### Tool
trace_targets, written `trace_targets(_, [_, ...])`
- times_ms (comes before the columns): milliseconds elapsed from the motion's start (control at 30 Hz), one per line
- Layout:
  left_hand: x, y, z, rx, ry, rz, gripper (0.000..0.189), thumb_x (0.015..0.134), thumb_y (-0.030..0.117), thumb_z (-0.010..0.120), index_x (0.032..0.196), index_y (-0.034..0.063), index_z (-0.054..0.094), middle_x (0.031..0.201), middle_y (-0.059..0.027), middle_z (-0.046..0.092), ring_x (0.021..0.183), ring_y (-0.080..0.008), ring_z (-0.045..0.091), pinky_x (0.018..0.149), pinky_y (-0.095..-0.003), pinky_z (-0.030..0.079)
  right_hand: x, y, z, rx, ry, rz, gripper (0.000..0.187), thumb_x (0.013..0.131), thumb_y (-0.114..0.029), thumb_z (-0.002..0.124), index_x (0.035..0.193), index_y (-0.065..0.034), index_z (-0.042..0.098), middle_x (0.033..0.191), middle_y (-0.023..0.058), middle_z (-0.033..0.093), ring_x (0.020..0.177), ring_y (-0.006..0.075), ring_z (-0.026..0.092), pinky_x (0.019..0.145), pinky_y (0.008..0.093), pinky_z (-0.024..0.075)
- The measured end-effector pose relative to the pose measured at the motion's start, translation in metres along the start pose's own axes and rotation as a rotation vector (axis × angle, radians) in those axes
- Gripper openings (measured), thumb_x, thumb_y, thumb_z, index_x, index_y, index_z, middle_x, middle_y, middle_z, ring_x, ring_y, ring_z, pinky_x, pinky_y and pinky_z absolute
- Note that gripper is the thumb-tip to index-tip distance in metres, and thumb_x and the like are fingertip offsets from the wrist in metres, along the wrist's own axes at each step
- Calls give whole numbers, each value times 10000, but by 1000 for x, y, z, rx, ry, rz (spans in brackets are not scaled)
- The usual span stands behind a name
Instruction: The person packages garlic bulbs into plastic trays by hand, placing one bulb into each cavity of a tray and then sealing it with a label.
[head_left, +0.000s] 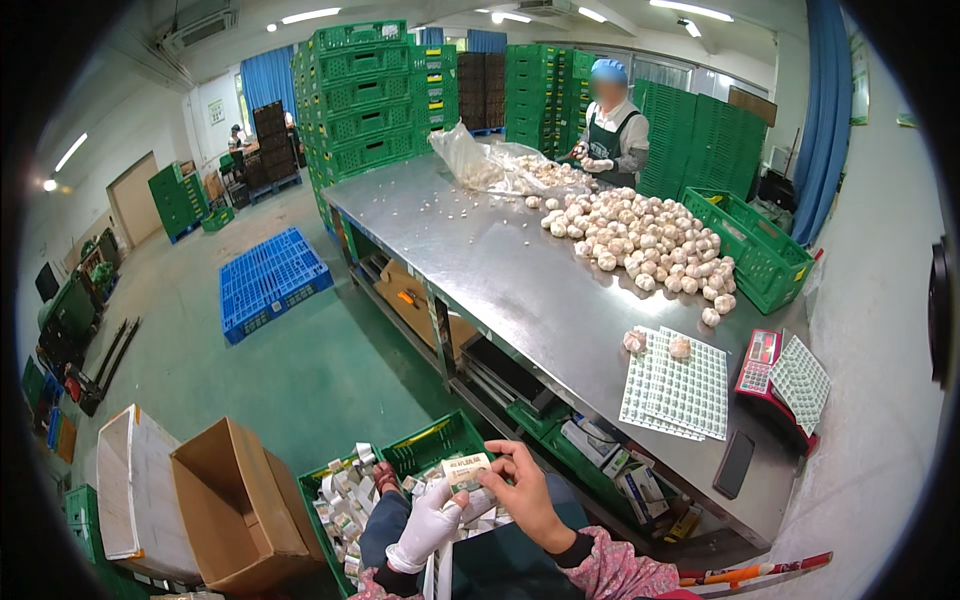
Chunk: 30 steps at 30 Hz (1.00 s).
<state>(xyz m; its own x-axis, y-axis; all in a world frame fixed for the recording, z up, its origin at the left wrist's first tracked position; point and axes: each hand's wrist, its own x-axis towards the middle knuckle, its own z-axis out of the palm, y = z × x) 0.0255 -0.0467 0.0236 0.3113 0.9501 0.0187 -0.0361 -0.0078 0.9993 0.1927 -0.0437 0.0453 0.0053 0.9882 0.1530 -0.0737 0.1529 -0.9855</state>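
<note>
My left hand (427, 529), in a white glove, holds a small printed paper card or sleeve (463, 469) from below. My bare right hand (525, 491) pinches the same piece at its right edge. It bears writing, and whether it is folded or flat I cannot tell. Beneath my hands, a green plastic crate (307, 499) holds many small white printed paper pieces (346, 517). Another green crate (435, 433) adjoins it, with similar pieces partly hidden by my hands. A brown shoe (385, 478) shows among them.
To my right is a steel table (487, 247) bearing garlic bulbs (637, 232), sticker sheets (675, 390), a red scale (759, 364) and a phone (733, 465). A cardboard box (232, 517) stands at left. Across the table stands a co-worker (619, 135). A blue pallet (274, 277) lies on the floor.
</note>
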Motion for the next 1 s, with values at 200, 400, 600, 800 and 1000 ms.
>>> trace_targets(200, [26,108,15,-124,108,8,331,985,249,545,1160,-29,579,1003,-53,647,836,-89,592,741,-246,493,56,-85,16,30,28,-323,365,887,-19,632,1215,-19,472,848,16,595,767,54,554,681,196,436])
trace_targets(400, [33,123,-20,93,428,253,304,998,248,518,1078,-32,608,928,-43,653,810,-86,588,716,-243,491,38,-61,16,137,116,-410,195,953,-76,566,1120,7,511,867,13,577,777,52,542,689,203,459])
trace_targets(600, [14,54,-13,-215,352,1,294,973,250,551,1019,-28,635,857,-25,642,728,-83,582,666,-241,482,-70,14,-7,130,-116,221,213,965,-206,583,1024,-2,602,820,3,625,701,51,551,644,198,463])
trace_targets(800, [1,40,-28,-299,377,12,288,979,253,546,948,-17,640,808,5,620,683,-64,543,628,-230,456,-99,2,-1,57,-294,172,228,965,-219,584,1019,0,615,800,2,618,684,55,546,627,206,462])
trace_targets(1000, [20,36,-29,-93,598,161,292,992,219,526,802,11,604,714,20,540,636,-65,429,562,-264,378,-118,-21,12,-95,-406,12,540,890,-450,640,1203,-24,528,976,99,598,818,176,608,727,286,497])
